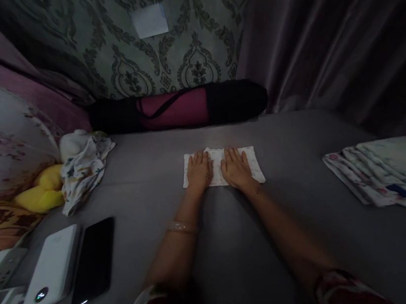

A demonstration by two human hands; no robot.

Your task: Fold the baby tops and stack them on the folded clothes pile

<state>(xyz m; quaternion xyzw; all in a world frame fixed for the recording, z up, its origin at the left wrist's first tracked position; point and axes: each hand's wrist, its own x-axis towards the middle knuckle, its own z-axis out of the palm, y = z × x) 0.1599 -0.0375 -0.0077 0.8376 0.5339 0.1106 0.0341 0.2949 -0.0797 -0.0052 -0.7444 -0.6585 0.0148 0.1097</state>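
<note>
A small white folded cloth (pixel 218 170) with a faint print lies flat on the grey bed sheet (pixel 147 179). My left hand (pixel 199 169) rests palm down on its left half, fingers stretched out. On the right half lies my right hand (pixel 236 166), also flat with its fingers extended. Between the two hands a strip of the cloth shows, and its outer ends reach past them. What is under the palms is hidden.
Folded patterned cloths (pixel 388 170) are stacked at the right. A black and pink long bag (pixel 178 108) lies along the wall. To the left are a crumpled printed cloth (pixel 85 170), yellow plush toy (pixel 45 187), black phone (pixel 93 261), white power bank (pixel 52 269) and power strip (pixel 3 268).
</note>
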